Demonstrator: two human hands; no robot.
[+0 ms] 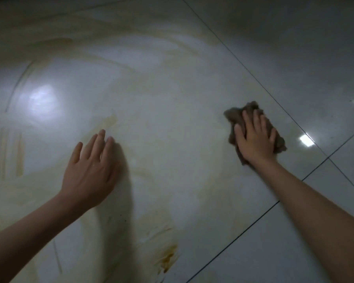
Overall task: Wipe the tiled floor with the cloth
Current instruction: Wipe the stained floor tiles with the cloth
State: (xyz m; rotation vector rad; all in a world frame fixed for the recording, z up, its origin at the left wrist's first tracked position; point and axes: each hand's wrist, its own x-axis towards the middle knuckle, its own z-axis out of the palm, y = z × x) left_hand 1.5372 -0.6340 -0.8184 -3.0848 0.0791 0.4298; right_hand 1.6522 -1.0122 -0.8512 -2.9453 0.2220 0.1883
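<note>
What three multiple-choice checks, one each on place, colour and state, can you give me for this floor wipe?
1. Where is the crumpled brown-grey cloth? A) under the right hand B) lying untouched C) draped over a forearm
2. What colour are the smears on the glossy pale tiled floor? A) blue B) yellowish-brown C) red
3. How is the left hand? A) fisted B) gripping a brush C) open, fingers straight
Answers: 1 A, the right hand presses flat on it; 2 B, the streaks look yellowish-brown; 3 C, it holds nothing.
</note>
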